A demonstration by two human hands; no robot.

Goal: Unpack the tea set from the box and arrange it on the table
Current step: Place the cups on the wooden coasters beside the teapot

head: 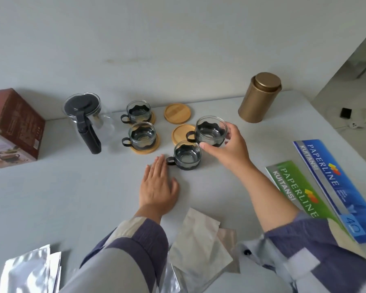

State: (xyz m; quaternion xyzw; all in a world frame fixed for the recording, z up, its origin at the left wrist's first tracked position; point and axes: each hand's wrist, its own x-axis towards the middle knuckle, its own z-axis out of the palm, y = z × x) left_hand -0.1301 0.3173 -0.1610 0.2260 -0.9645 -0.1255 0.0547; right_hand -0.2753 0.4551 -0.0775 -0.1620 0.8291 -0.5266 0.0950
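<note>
Head view: right hand (225, 149) holds a glass cup (210, 130), fingers (230, 132) curled on its rim, directly over the bare near coaster (181, 133); left hand (159, 182) lies flat on the desk (72, 197).

Box (13, 127) far left, teapot (84, 119) right of it; two cups (140, 123) on coasters; bare coasters (177, 113) right; canister (259, 98) behind right.
</note>
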